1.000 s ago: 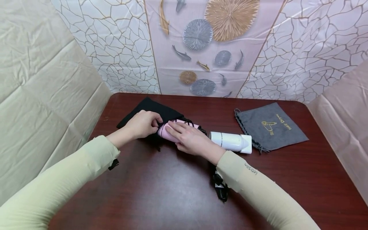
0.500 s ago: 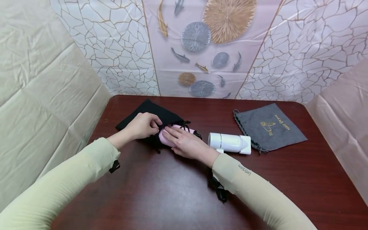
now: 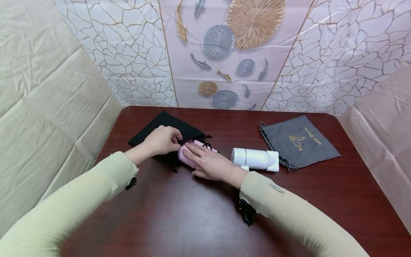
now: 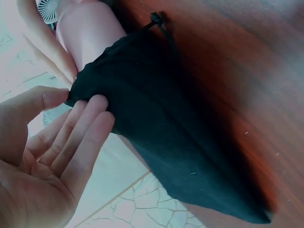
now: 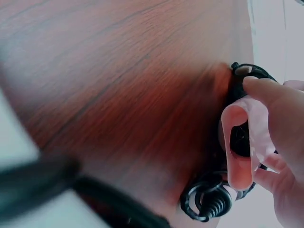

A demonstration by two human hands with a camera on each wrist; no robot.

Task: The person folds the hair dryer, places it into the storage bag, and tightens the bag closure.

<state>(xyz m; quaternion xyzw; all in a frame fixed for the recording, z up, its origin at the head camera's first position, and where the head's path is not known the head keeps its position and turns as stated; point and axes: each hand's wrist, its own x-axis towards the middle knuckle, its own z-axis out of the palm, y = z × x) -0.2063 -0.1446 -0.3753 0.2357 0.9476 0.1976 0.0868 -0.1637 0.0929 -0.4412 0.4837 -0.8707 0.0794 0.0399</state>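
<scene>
A pink hair dryer [image 3: 184,157] lies on the table with one end inside the mouth of a black drawstring pouch [image 3: 174,122]. My left hand [image 3: 161,140] pinches the pouch's rim; in the left wrist view the thumb [image 4: 54,99] is at the edge, with the fingers against the cloth. Draped over the dryer from the right, my right hand [image 3: 210,163] covers much of its body, thumb on the near side. The right wrist view shows the dryer's hollow pink end [image 5: 239,176] between thumb and fingers, with a coiled black cord [image 5: 213,203] close by.
Right of the hands lies a white hair dryer [image 3: 257,159]. Behind it, a grey drawstring pouch [image 3: 306,151] marked "Hair Dryer" lies flat. A black cord bundle [image 3: 246,213] shows below my right sleeve. Cloth walls [image 3: 144,67] border the dark wooden table [image 3: 186,217].
My right hand has pressed the pink hair dryer slightly leftward, deeper into the black pouch. My left hand keeps its hold on the rim. The head view has shifted a little.
</scene>
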